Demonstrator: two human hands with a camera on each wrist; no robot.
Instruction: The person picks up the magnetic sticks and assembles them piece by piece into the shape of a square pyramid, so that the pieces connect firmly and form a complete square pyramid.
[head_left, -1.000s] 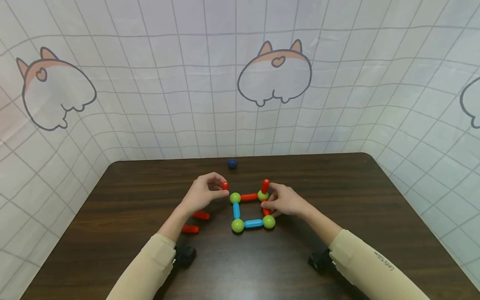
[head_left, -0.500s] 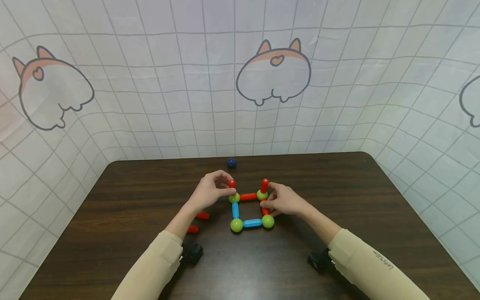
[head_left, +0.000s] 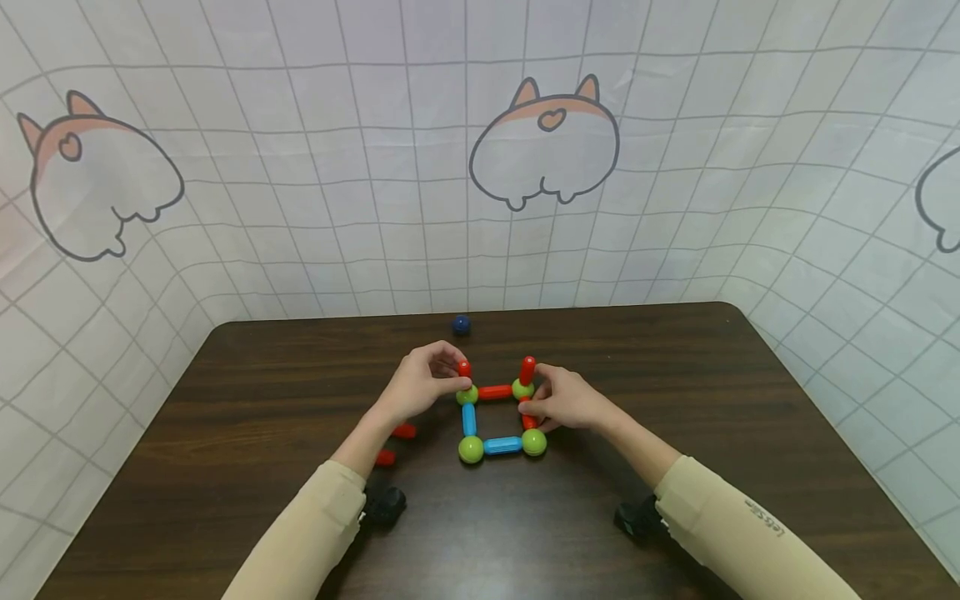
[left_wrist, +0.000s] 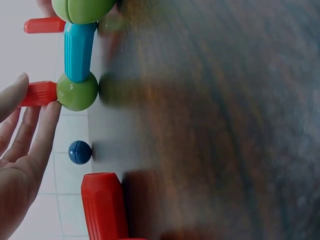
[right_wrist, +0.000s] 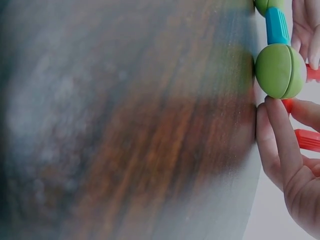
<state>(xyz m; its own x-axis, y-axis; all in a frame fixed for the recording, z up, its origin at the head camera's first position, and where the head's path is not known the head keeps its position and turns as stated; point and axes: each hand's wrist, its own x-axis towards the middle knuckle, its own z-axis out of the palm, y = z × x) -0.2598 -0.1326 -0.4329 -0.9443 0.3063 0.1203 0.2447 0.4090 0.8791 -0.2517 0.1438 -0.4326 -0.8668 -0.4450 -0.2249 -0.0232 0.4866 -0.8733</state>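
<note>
A square frame of green balls and rods lies on the table, with blue rods [head_left: 502, 446] at its front and left and red rods [head_left: 495, 392] at its back and right. My left hand [head_left: 422, 385] pinches an upright red rod [left_wrist: 41, 94], whose lower end meets the back-left green ball [left_wrist: 77, 92]. With thumb and fingers, my right hand [head_left: 566, 400] grips the right-side red rod [head_left: 528, 414], partly covering it. Another upright red rod [head_left: 528, 371] stands on the back-right green ball [head_left: 522, 389], close to the right fingers.
Two loose red rods [head_left: 386, 457] lie on the dark wooden table [head_left: 570, 533], partly behind the left forearm. A dark blue ball [head_left: 461, 325] sits near the table's back edge. A white gridded curtain [head_left: 360, 167] hangs behind and at the sides.
My left hand has moved right with its red rod and brought it onto the back-left green ball. My right hand keeps its grip on the right-side rod.
</note>
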